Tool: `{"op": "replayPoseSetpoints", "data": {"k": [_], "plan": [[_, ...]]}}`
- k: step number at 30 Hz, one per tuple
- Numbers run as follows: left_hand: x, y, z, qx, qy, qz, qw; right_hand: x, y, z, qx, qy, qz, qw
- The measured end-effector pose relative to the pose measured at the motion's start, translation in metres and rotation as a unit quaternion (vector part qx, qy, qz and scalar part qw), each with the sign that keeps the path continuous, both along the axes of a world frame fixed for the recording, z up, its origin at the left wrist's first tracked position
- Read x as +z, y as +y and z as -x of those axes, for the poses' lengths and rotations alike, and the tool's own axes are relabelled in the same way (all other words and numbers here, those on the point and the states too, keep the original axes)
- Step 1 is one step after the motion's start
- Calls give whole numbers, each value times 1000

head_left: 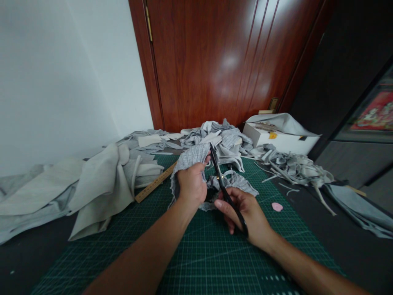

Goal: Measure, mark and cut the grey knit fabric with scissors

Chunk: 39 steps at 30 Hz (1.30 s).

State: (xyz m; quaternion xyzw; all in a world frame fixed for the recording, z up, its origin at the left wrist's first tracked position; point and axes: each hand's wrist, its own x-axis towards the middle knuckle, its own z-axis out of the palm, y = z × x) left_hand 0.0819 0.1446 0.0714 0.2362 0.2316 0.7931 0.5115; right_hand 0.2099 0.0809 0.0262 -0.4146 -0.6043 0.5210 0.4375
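Observation:
My left hand [193, 182] grips a piece of grey ribbed fabric [192, 157], raised above the green cutting mat [202, 254]. Black scissors [222, 186] are in my right hand [242, 211], with the fingers around the handles. The scissors point away from me, and their tips are at the upper right edge of the held fabric, beside my left fingertips. More of the grey fabric hangs down and spreads on the mat behind and between my hands. How far the blades are apart is hard to make out.
Large pale fabric pieces [95, 180] lie at the left beside a wooden ruler [156, 182]. A grey fabric pile [227, 139] sits at the back. Toward the right are a white box [276, 139], tangled fabric strips [297, 168], and a pink piece [277, 207] on the mat.

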Motion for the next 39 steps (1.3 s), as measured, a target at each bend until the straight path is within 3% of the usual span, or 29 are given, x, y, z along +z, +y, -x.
{"op": "replayPoseSetpoints", "data": {"k": [8,21,27,33,39], "plan": [[3,5,12,-90,-29,27,995,0,-3,3,4,-25,6,1000],[9,10,21,-63,-80,16,995,-4,-3,2,32,-30,-4,999],[6,7,15,-65,2,-29,997,-7,-3,2,38,-13,-15,999],[-1,-3,9,-161,81,-19,983,-12,0,-1,50,7,-32,998],[-2,-12,7,-207,135,13,969,-10,0,-2,46,11,-34,998]]}}
